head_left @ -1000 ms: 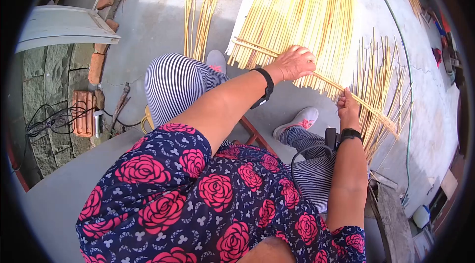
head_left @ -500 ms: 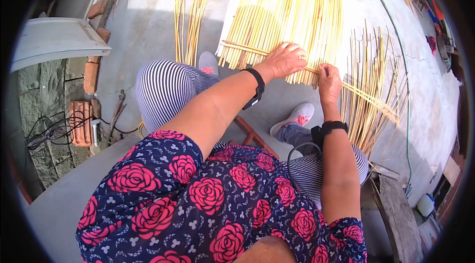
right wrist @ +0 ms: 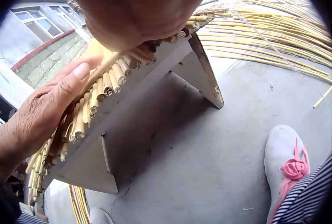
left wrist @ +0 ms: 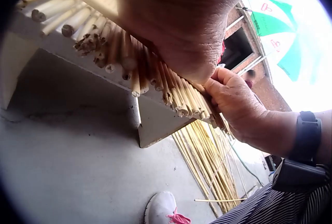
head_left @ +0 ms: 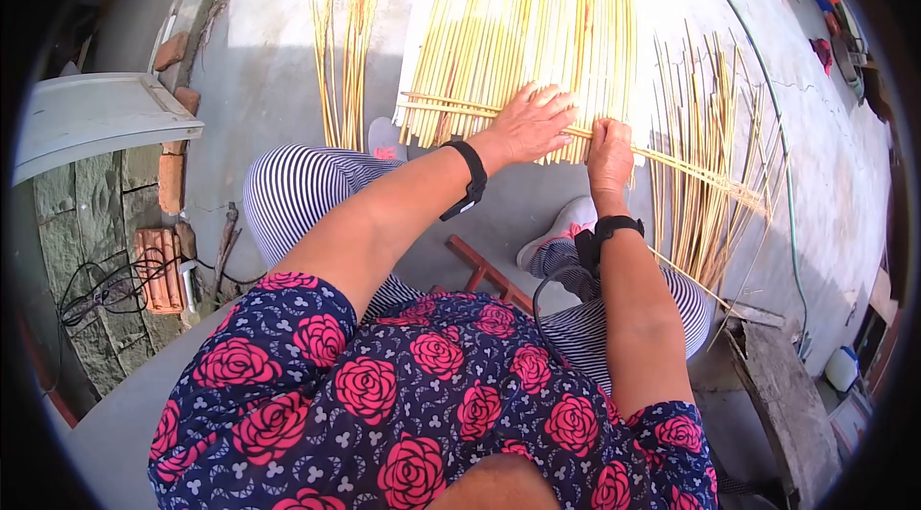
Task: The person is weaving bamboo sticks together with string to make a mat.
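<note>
A row of yellow stalks (head_left: 523,30) lies side by side on a low white board. Thinner stalks (head_left: 451,108) run crosswise over their near ends, and a feathery end (head_left: 743,193) sticks out past the right side. My left hand (head_left: 530,124) presses flat over the crosswise stalks, its fingers extended; in the right wrist view its thumb (right wrist: 72,81) lies along the cut ends. Close beside it, my right hand (head_left: 610,157) pinches the crosswise stalk with curled fingers. In the left wrist view the right hand (left wrist: 233,97) grips at the row's edge.
Loose stalks (head_left: 705,165) lie on the concrete at right, others (head_left: 350,59) at left. A green hose (head_left: 767,78) curves beyond. A dark red frame (head_left: 484,270) stands between the knees. Bricks and black cable (head_left: 96,289) are far left, a weathered plank (head_left: 787,395) lower right.
My right hand has slid left along the crosswise stalk, from its feathery end to beside the left hand. My left hand still presses on the row. The head view has shifted slightly.
</note>
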A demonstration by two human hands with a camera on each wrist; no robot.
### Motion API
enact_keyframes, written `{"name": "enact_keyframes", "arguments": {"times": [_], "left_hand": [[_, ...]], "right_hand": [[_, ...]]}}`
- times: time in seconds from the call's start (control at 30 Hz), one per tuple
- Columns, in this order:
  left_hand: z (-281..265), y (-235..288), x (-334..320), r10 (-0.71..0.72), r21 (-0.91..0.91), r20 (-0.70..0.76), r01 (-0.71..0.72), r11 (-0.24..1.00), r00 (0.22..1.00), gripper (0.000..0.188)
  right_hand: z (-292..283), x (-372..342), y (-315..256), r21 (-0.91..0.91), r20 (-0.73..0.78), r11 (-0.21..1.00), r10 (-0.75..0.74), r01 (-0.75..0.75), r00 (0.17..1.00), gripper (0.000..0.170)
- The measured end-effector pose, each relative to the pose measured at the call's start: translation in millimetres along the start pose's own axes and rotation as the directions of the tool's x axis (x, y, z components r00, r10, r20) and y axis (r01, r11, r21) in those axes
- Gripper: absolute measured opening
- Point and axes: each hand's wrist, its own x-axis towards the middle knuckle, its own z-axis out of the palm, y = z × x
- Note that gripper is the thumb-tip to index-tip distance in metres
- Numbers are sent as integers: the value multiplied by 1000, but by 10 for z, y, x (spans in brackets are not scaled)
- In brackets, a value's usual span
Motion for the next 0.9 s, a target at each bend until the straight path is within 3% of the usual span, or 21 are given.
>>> {"name": "enact_keyframes", "arguments": {"times": [0.13,0.23,0.33,0.37,0.47,0.57,0.63,0.77,0.87,0.9], "left_hand": [[-41,64,-78,-17,8,-144,18,1000,989,41],[-70,92,-364,-133,-23,-249,131,991,959,39],[-260,94,-737,-350,-129,-223,328,936,910,37],[-352,112,-836,-553,-123,-132,540,832,823,34],[-493,-41,-1069,-880,-286,-180,833,474,439,24],[-378,-264,-1300,-708,-65,-308,729,682,635,31],[-270,-240,-1356,-692,48,-248,722,690,678,38],[-306,-215,-1374,-678,224,-141,690,688,722,50],[-207,-275,-1379,-685,245,-104,686,685,721,51],[-239,-276,-1349,-712,166,-89,715,679,696,53]], "right_hand": [[86,32,34,24,-5,997,-67,67,998,15],[90,55,52,2,33,998,-58,58,998,16],[93,12,90,15,17,996,-90,89,996,17],[102,42,89,23,-3,995,-98,98,995,17],[68,34,52,29,48,998,-50,48,998,17],[58,46,44,29,55,999,-42,41,998,17],[53,51,57,22,64,999,-36,35,997,17],[83,52,81,24,68,999,-47,46,997,18],[86,70,64,32,65,998,-52,50,997,19],[72,75,61,31,71,998,-51,49,996,19]]}}
